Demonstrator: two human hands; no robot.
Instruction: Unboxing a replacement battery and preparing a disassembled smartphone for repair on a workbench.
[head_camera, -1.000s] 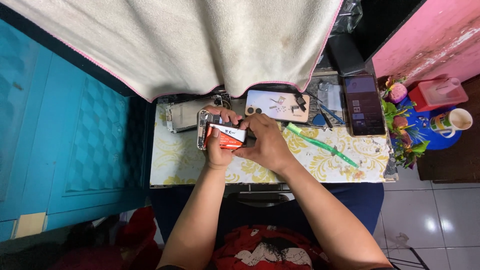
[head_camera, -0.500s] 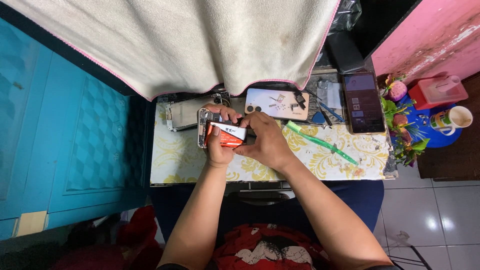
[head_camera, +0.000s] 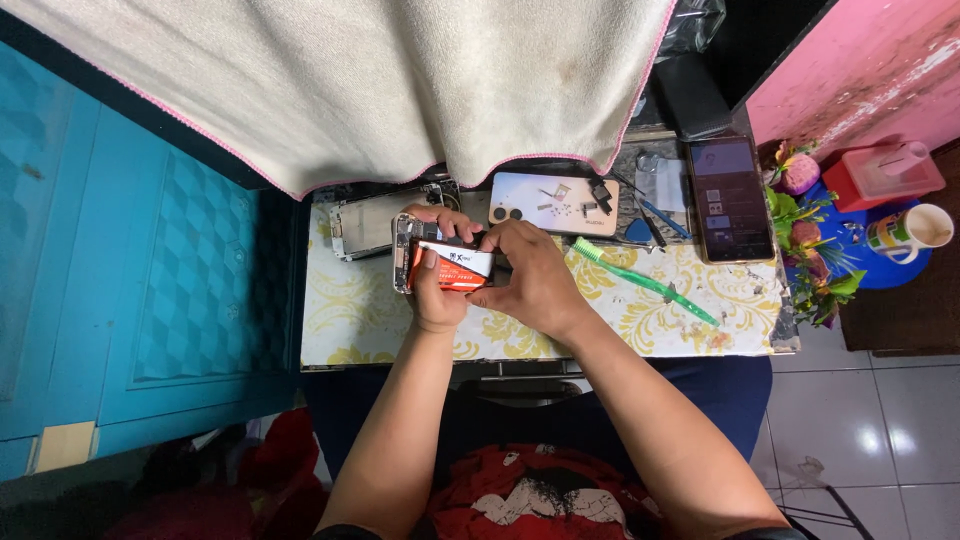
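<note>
As hands (head_camera: 490, 285) grip battery (head_camera: 455, 270) (orange), phone (head_camera: 410, 250)

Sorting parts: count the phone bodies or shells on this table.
3. An opened phone with an orange battery, held in both hands; a bare frame left of it; a pale back cover holding small parts. A cloth may hide more.

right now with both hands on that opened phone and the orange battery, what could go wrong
1. Both hands, left hand and right hand, press on the orange and white battery in the opened phone; hard prying could bend or puncture it.
2. Tiny screws and parts lie loose on the white back cover just beyond the right hand; a bump could scatter them.
3. The green toothbrush lies near the right wrist and could get swept off the table.
</note>
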